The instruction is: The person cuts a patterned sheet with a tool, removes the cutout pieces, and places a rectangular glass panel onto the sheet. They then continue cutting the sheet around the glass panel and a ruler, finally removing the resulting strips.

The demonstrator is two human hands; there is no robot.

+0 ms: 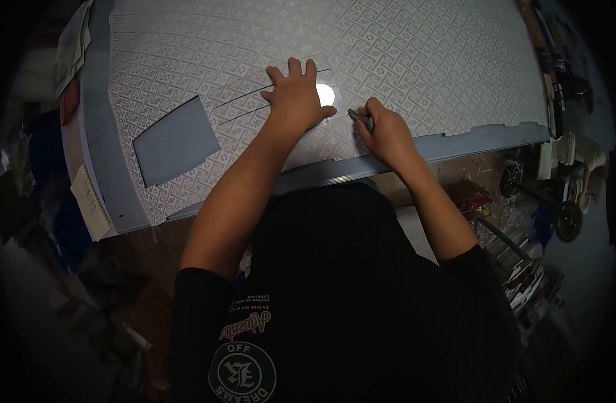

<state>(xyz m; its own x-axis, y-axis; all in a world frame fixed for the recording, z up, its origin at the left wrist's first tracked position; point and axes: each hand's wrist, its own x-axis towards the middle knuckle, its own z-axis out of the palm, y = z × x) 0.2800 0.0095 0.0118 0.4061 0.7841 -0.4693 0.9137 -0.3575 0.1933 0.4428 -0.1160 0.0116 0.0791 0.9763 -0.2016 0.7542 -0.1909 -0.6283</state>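
My left hand (296, 101) lies flat with fingers spread on a clear, glossy sheet (326, 95) that throws back a bright reflection. Under it spreads a silvery patterned sheet of material (429, 74), with thin dark lines running left of my fingers. In my right hand (387, 131) is a slim metal knife (360, 117), its tip pointing up and left near the clear sheet's right side. Whether the tip touches the material cannot be made out. To the left, a four-sided opening (177, 142) in the patterned sheet shows plain grey beneath.
The grey table edge (429, 148) runs close in front of my body, and the patterned sheet's near edge is stepped. A spiral notepad (91, 205) lies at the left corner. Metal parts and a round wheel (568, 221) stand at the right.
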